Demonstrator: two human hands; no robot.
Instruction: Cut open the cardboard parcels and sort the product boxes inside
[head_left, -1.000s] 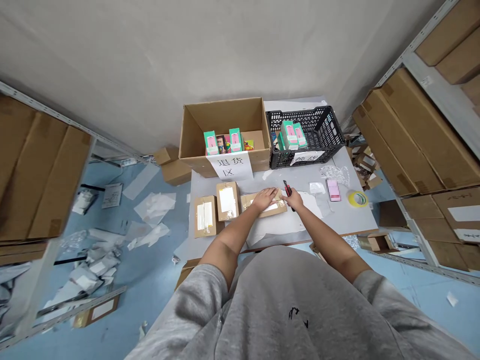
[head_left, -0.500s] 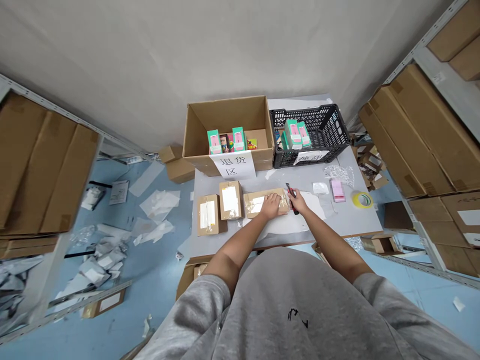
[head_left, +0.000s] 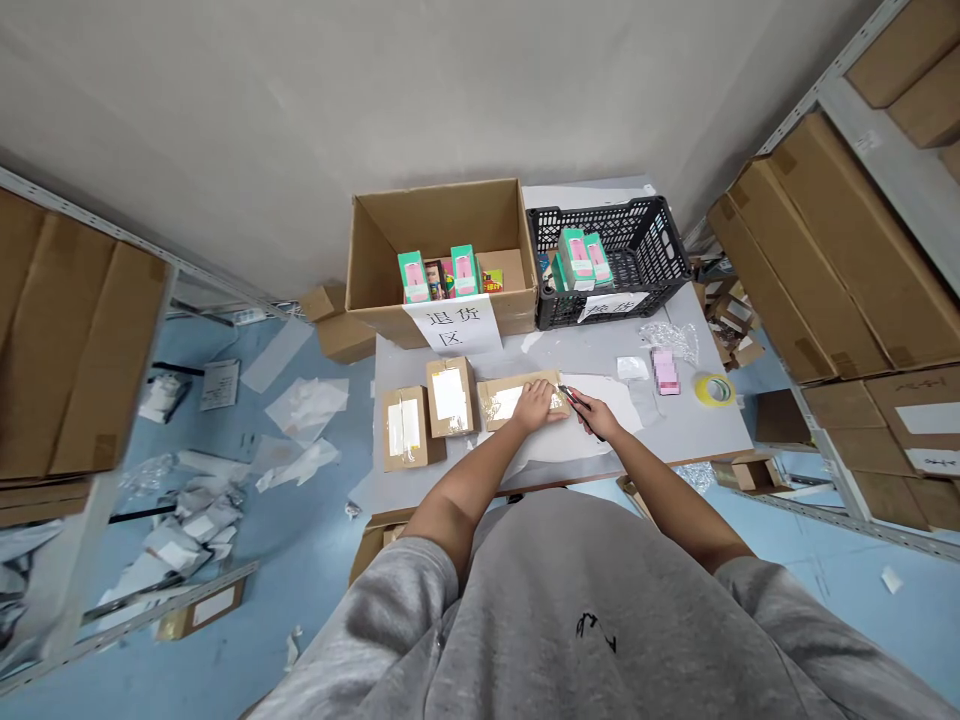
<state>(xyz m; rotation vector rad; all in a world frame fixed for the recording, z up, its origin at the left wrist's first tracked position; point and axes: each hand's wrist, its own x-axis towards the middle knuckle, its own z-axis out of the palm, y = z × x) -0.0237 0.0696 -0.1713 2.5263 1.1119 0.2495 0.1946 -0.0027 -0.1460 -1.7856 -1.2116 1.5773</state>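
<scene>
My left hand (head_left: 534,404) lies over the right part of a small taped cardboard box (head_left: 491,412), fingers curved on its top and the thumb toward the near side, gripping it. A white label on the box is partly covered by that hand. In my right hand (head_left: 600,418) is a black utility knife (head_left: 576,402), its tip at the right end of the box. To the left stand two more taped parcels, an upright carton (head_left: 452,398) and a lower carton (head_left: 405,430), each bearing a white label. White paper (head_left: 615,400) lies beneath my right hand.
Behind my hands stand a large open carton (head_left: 442,325) and a black plastic crate (head_left: 645,295), both holding green-and-pink boxes. A pink-screened phone (head_left: 665,371), bubble wrap (head_left: 671,340) and a tape roll (head_left: 714,390) lie right. Shelves with cartons flank the table (head_left: 675,440).
The utility knife has turned from nearly upright to slanting left, its tip now against the box's right end. My left hand stays on the box. The whole view has shifted slightly.
</scene>
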